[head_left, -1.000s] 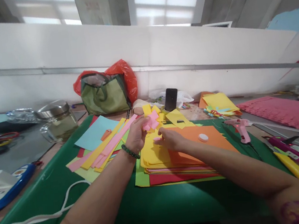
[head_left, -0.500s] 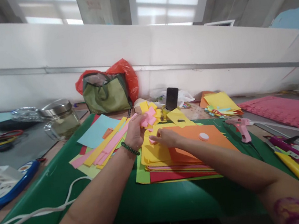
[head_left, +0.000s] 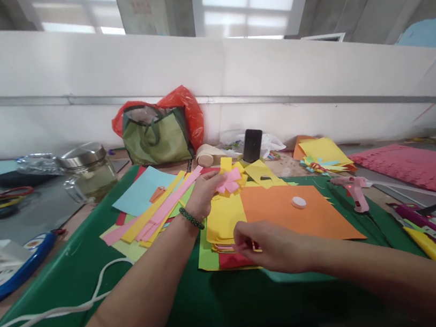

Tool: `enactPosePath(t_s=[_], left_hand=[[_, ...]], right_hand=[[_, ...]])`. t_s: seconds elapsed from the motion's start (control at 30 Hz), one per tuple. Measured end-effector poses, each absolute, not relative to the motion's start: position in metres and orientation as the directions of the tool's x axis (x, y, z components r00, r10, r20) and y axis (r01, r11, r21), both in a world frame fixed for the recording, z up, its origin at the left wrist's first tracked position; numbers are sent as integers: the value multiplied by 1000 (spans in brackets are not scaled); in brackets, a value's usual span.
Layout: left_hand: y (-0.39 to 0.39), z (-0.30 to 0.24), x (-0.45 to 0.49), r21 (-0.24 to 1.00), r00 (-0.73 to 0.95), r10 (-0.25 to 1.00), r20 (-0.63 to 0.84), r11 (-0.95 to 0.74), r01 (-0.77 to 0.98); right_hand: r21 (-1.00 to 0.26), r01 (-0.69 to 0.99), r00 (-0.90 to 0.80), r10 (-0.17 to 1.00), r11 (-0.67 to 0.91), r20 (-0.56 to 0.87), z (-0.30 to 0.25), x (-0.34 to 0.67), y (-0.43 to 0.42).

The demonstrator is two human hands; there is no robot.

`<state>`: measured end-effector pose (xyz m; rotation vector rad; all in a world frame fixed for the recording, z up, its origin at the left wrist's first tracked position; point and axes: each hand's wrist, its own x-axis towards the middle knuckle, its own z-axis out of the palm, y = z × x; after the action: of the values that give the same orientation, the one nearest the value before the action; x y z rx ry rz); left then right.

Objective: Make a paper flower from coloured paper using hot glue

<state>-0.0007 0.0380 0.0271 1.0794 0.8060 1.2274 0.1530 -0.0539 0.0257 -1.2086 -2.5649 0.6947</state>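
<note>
My left hand (head_left: 203, 194) pinches a pink and yellow paper flower (head_left: 230, 180) and holds it just above the green mat (head_left: 91, 241). My right hand (head_left: 268, 244) has its fingers closed at the near edge of the stack of coloured paper sheets (head_left: 258, 217), over a red sheet; something small and pink shows at the fingertips. An orange sheet tops the stack with a small white disc (head_left: 298, 202) on it. Long pink and yellow paper strips (head_left: 156, 213) lie left of my left hand.
A pink glue gun (head_left: 352, 189) lies right of the stack, with yellow scissors (head_left: 430, 247) and a purple tool nearby. A glass jar (head_left: 88, 172), a green bag (head_left: 154, 138), a tape roll (head_left: 206, 157) and an upright phone (head_left: 251, 145) stand behind. A power strip (head_left: 8, 261) with white cable sits left.
My right hand has pulled back from beside the flower to the near edge of the paper stack. My left hand has moved slightly right with the flower.
</note>
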Motion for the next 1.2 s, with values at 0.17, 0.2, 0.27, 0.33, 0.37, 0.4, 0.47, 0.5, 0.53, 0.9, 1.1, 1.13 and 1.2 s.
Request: enactPosePath(t_s=[0.17,0.2,0.27,0.33,0.37,0.4,0.47,0.5,0.53,0.9,1.1,1.13,1.2], left_hand=[[29,28,4,982,382,907,175,-187,-8],[28,28,4,979,414,894,172,-202,31],[26,28,5,972,476,865,156,-221,85],[25,28,6,961,529,838,138,-241,132],[25,28,6,955,548,827,127,-251,157],[25,28,6,949,561,820,115,-257,181],[24,28,6,939,568,817,102,-268,217],[24,29,7,934,567,818,101,-274,228],[24,29,7,932,565,819,101,-277,235],[23,22,13,953,541,833,117,-247,174],[21,23,15,961,537,838,96,-218,168],[20,23,15,963,532,841,97,-214,161],[20,24,15,967,531,842,94,-204,152]], right_hand=[[-629,575,-478,839,524,262,72,188,-58],[-613,585,-438,843,531,312,77,193,-53],[-579,618,-378,846,532,375,80,201,-39],[-578,634,-335,856,513,393,76,204,-27],[-586,635,-318,862,503,396,72,204,-22],[-597,633,-302,867,493,396,68,203,-18],[-618,627,-286,878,474,383,62,200,-15],[-626,625,-282,882,467,378,60,199,-15],[-630,623,-276,884,463,377,59,198,-15],[-703,571,-180,900,424,396,56,192,-15],[-613,707,-71,899,352,433,46,189,-13],[-598,724,-68,899,343,434,45,189,-14],[-571,747,-67,894,340,444,44,188,-15]])
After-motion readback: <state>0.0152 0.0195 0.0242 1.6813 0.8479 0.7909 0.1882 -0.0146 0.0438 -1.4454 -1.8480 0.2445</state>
